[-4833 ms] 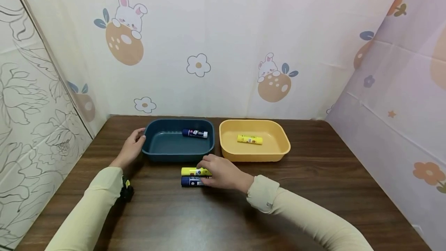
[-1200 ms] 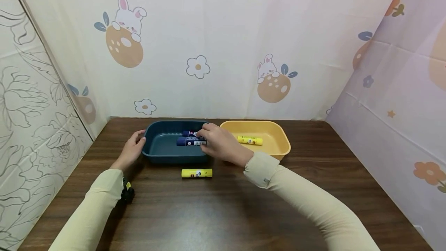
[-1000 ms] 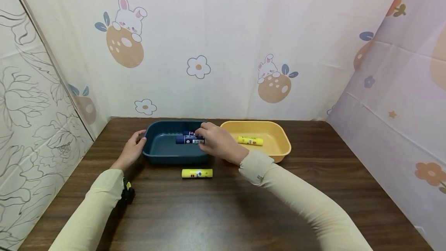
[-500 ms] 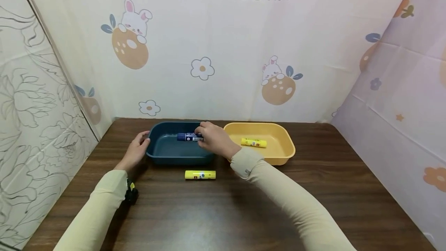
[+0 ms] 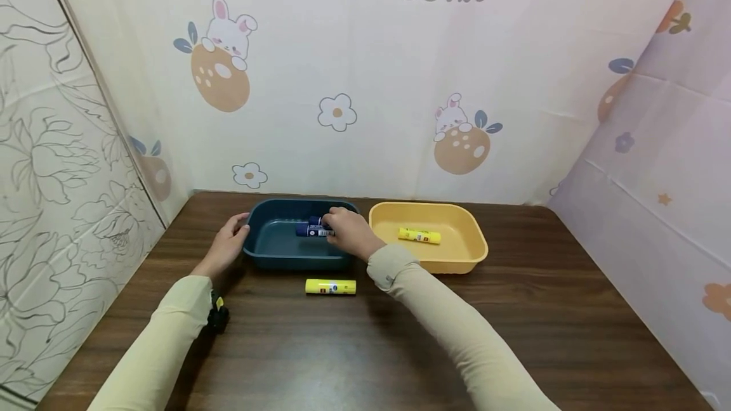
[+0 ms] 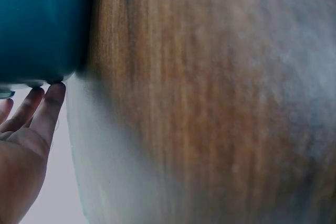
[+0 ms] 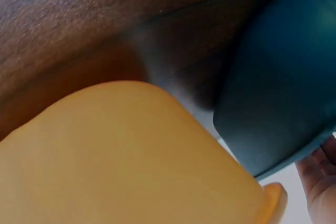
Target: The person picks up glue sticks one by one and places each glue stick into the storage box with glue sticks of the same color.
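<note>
In the head view, my right hand (image 5: 351, 232) reaches inside the dark teal tray (image 5: 299, 263) and pinches a dark blue glue stick (image 5: 308, 230) by its right end. Behind it lies a second dark blue glue stick (image 5: 315, 221), partly covered by my fingers. My left hand (image 5: 225, 245) rests against the tray's left end; in the left wrist view its straight fingers (image 6: 48, 109) touch the outer wall. On the table in front of the tray lies a yellow glue stick (image 5: 330, 287). The right wrist view catches only part of the right hand (image 7: 321, 182), beyond the teal tray.
A yellow tray (image 5: 440, 266) stands just right of the teal one, with another yellow glue stick (image 5: 419, 235) inside. Both are near the back edge of the wooden table (image 5: 320, 347), before a printed curtain (image 5: 388, 68). A black device (image 5: 218, 317) is at my left wrist.
My right hand has carried the dark blue glue stick from beside the yellow one on the table up into the teal tray, lowering it beside the other. My left hand has stayed at the tray.
</note>
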A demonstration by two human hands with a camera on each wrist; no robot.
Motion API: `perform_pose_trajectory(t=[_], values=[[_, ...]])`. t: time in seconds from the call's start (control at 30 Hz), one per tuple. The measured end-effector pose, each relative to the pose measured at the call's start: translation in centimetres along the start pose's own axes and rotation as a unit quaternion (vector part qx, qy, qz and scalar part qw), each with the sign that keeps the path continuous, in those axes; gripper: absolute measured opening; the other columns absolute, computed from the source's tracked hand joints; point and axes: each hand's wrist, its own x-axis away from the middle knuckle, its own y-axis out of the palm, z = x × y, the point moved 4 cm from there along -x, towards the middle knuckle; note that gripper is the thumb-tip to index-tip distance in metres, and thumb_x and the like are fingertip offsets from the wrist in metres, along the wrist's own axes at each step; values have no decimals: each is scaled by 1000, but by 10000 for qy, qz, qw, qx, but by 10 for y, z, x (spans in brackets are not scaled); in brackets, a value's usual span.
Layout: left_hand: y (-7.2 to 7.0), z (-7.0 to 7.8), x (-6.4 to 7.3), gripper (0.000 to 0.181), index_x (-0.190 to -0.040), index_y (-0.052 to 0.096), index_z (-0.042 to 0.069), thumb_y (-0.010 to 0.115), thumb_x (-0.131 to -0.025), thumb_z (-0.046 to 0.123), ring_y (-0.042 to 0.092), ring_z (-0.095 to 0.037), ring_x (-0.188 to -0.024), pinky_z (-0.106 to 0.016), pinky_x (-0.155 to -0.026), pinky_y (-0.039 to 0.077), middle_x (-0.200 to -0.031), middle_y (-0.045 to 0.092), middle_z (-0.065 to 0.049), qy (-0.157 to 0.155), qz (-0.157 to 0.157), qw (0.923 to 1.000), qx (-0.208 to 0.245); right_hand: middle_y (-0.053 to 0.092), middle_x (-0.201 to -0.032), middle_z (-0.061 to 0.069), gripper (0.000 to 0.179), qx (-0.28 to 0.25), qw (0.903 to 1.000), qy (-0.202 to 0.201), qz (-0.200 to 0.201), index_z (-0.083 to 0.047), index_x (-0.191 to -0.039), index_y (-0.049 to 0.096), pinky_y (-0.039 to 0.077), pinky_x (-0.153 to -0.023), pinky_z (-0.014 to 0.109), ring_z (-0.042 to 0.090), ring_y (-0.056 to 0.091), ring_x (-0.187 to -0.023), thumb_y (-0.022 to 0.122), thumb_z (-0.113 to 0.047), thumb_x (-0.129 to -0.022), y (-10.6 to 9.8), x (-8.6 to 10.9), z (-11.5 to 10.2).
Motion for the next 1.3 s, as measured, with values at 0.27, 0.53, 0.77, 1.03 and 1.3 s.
perform_pose_trajectory(t=[0.27, 0.53, 0.77, 1.03, 1.3], values=[[0, -2, -1, 47, -145, 26, -5, 32, -105, 18, 39, -43, -122, -56, -100, 32, -134, 40, -33, 29, 67, 10000, -45, 64, -100, 5, 25, 176, 9994, 227, -196, -10, -109, 70, 51, -76, 29, 15, 59, -89, 70, -19, -86, 14, -11, 0], [3, -1, -3, 46, -144, 28, -6, 33, -105, 17, 41, -42, -121, -55, -100, 32, -133, 42, -33, 78, 98, 9999, -45, 65, -101, 6, 27, 93, 9975, 573, -414, -9, -111, 69, 52, -78, 31, 16, 61, -90, 71, -19, -86, 26, -14, 4], [1, -3, -4, 46, -144, 28, -5, 33, -105, 18, 42, -41, -119, -54, -99, 33, -132, 43, -32, 58, 151, 9999, -36, 64, -100, 6, 24, -20, 9972, 626, -407, -9, -110, 69, 52, -78, 32, 15, 60, -88, 70, -17, -87, 28, -17, 4], [1, -4, -3, 47, -145, 27, -5, 32, -105, 20, 41, -40, -121, -53, -100, 32, -133, 42, -31, 9, 147, 9999, -84, 65, -100, 9, 22, -129, 9965, 650, -503, -7, -109, 68, 52, -78, 35, 18, 61, -89, 68, -14, -88, 27, -15, 2], [2, -6, -5, 47, -145, 28, -3, 32, -105, 21, 40, -40, -121, -54, -100, 32, -133, 42, -30, -48, 134, 9999, -85, 65, -104, 7, 26, -174, 9951, 738, -640, -10, -111, 69, 51, -80, 34, 16, 59, -91, 71, -19, -86, 28, -17, 7]])
